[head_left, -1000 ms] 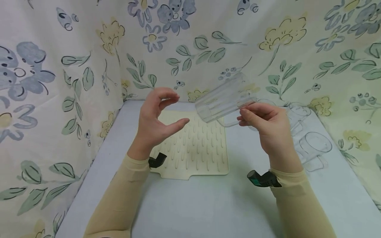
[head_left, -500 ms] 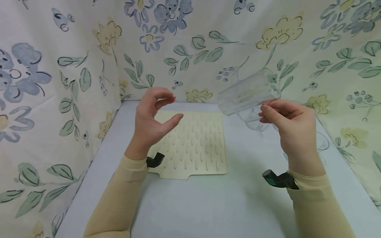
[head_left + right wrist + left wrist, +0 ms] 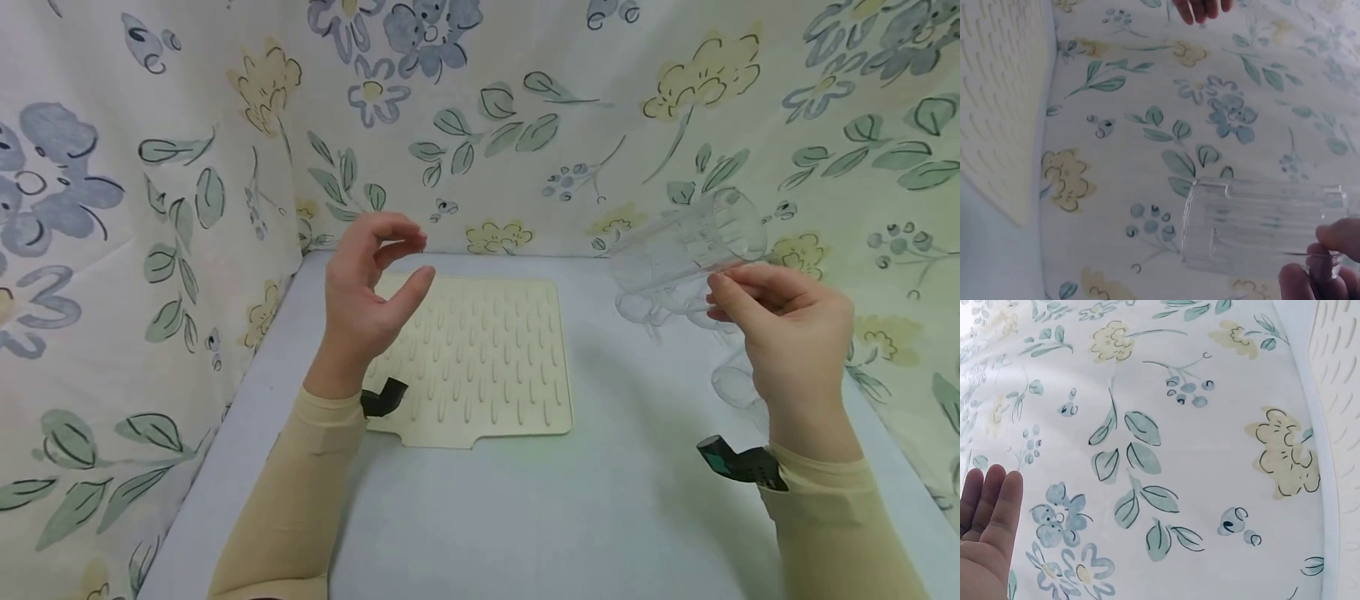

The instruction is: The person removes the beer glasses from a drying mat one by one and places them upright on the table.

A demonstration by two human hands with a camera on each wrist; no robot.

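Observation:
A clear ribbed glass mug (image 3: 675, 242) is held tilted in the air, above the right part of the table in the head view. My right hand (image 3: 791, 333) pinches its wall near one end between thumb and fingers. The right wrist view shows the same mug (image 3: 1260, 228) from the side, the right fingers at its right end. Over the left part of a cream ridged mat (image 3: 487, 358), my left hand (image 3: 375, 287) is raised with thumb and fingers spread in a loose curve, holding nothing.
More clear glassware stands on the table behind and beside the right hand, including a glass (image 3: 735, 383) partly hidden by that hand. A floral curtain (image 3: 450, 125) encloses the back and sides of the white table (image 3: 517, 517).
My right hand has carried the mug to the right, away from the left hand and the mat. My left hand has shifted slightly left, its pose much the same.

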